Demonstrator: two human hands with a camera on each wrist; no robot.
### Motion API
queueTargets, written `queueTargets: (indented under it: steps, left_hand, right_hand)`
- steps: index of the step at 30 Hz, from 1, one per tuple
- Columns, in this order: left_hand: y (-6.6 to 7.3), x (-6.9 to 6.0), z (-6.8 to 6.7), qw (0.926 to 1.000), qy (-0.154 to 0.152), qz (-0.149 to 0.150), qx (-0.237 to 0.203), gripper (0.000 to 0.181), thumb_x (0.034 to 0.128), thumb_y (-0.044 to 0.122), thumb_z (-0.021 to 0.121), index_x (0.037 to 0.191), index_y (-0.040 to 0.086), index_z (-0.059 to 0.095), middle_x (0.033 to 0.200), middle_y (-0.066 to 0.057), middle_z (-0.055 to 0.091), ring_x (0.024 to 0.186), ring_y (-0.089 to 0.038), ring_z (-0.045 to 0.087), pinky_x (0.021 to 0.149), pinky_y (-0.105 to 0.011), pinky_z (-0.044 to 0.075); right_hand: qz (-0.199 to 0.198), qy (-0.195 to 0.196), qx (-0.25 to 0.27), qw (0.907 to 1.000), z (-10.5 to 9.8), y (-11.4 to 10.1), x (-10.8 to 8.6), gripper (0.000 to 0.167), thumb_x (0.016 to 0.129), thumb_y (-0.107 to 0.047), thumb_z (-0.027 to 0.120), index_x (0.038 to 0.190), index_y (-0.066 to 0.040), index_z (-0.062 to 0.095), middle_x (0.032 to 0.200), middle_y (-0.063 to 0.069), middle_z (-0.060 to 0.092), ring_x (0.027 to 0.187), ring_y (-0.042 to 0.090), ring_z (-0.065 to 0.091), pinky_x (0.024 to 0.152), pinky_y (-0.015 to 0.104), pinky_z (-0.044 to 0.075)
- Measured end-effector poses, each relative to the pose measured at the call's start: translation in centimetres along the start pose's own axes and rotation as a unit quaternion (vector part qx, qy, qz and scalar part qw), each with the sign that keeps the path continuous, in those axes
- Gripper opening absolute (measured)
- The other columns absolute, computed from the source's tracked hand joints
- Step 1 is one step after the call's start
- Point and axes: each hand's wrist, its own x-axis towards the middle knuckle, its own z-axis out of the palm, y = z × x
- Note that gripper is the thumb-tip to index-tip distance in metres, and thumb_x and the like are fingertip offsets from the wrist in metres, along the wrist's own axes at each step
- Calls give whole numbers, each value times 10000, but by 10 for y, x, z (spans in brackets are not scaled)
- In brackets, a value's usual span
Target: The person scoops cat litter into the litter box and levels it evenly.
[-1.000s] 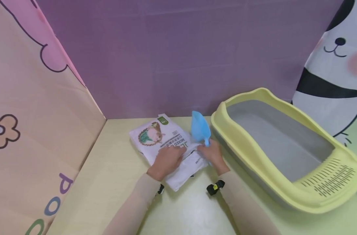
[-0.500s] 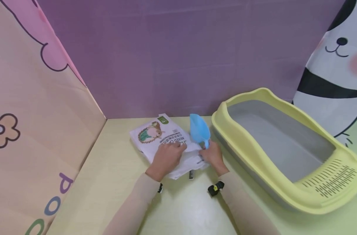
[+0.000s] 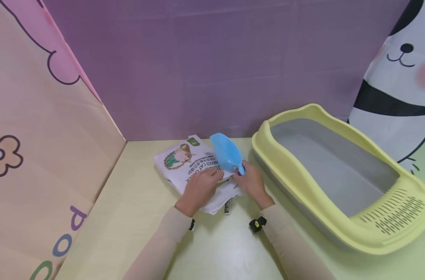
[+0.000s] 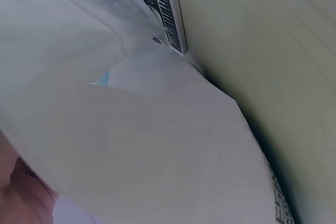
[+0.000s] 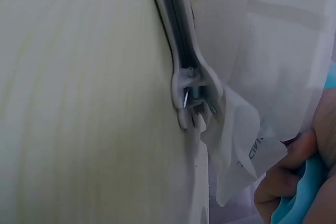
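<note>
In the head view, a white printed cat litter bag (image 3: 184,159) lies on the table with its near end crumpled and raised. My left hand (image 3: 200,188) grips the bag's edge; in the left wrist view the pale bag flap (image 4: 157,145) hides most of that hand. My right hand (image 3: 252,181) holds a light blue scoop (image 3: 226,151) by its handle, the bowl over the bag's printed face. Beside the bag's torn edge in the right wrist view, the fingers (image 5: 281,184) curl round the blue handle (image 5: 302,195).
A yellow-rimmed grey litter tray (image 3: 275,155) stands at the right. A dark strip with white marks (image 3: 227,206) pokes out under the bag's near end. In the right wrist view lies a long pale object with a dark groove (image 5: 181,30). A purple backdrop (image 3: 198,70) rises behind the table.
The scoop's bowl has swung left over the bag. The bag's near flap has been drawn up and back, uncovering the dark strip. Both hands stay close to where they were.
</note>
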Motion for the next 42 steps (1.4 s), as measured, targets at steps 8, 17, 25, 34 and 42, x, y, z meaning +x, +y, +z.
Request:
queueTargets:
  steps: [8, 17, 25, 34, 42]
  left_hand:
    - [3, 1, 2, 9988, -126, -200, -437, 161, 877, -2, 684, 972, 125, 655, 891, -13, 758, 732, -148, 708, 625, -240, 566]
    - [0, -1, -4, 9934, -457, -1037, -180, 171, 875, 172, 738, 962, 138, 595, 693, 12, 629, 558, -132, 549, 492, -274, 450]
    - [-7, -1, -6, 9876, -130, -1282, -900, 171, 828, 104, 760, 882, 142, 602, 645, 53, 588, 549, -66, 488, 503, -201, 407]
    - [-11, -2, -5, 9774, 63, -1714, -1237, 168, 835, 96, 776, 906, 117, 625, 668, 23, 629, 551, -67, 494, 507, -198, 420]
    - [-20, 6, -4, 9681, 233, -1780, -1745, 153, 842, 1, 719, 894, 98, 611, 686, -5, 624, 611, -118, 538, 558, -230, 454]
  right_hand:
    - [-41, 551, -128, 9984, -2, -1, -1, 113, 907, -130, 722, 917, -57, 637, 807, 112, 644, 713, 235, 569, 618, 317, 439]
    - [-33, 203, 51, 9998, -10, -6, 0, 134, 881, -117, 715, 899, -44, 603, 765, 87, 571, 677, 218, 503, 598, 310, 402]
    - [-440, -1244, 418, 9904, -67, -28, -2, 163, 997, -199, 601, 940, -48, 574, 749, 14, 477, 649, 155, 450, 567, 276, 401]
    - [-511, -2179, -158, 9745, -152, -46, -30, 225, 1014, -283, 623, 863, -122, 581, 648, -32, 459, 559, 103, 420, 538, 259, 386]
    - [-704, -2377, -216, 9685, -176, -36, -42, 147, 1000, -216, 641, 1077, -104, 585, 932, 37, 664, 790, 157, 554, 687, 281, 454]
